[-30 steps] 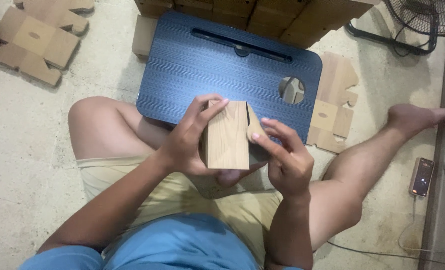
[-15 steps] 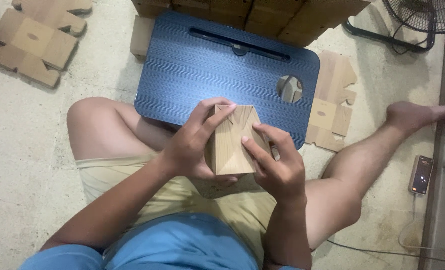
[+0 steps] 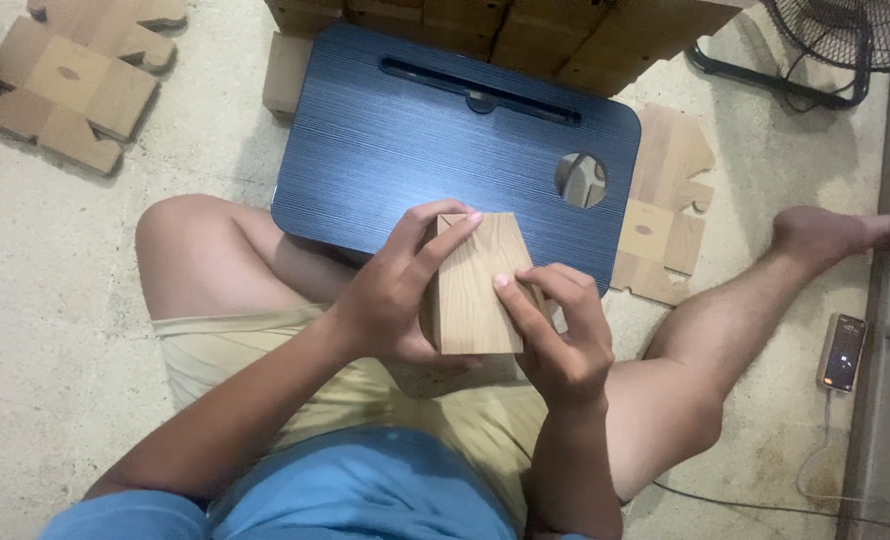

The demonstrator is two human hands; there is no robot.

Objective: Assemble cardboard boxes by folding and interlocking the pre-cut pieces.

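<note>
Gripped at mid-frame over the lap in left hand [image 3: 390, 300] and right hand [image 3: 560, 335], half-folded cardboard box [image 3: 477, 285] with body formed, top end apparently unclosed, above blue lap desk [image 3: 415, 140]; flat box blanks [image 3: 65, 85] upper left, unfolded.

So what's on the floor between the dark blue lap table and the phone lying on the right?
In the head view, a flat brown cardboard cutout and the person's bare leg lie between the table and phone.
</note>
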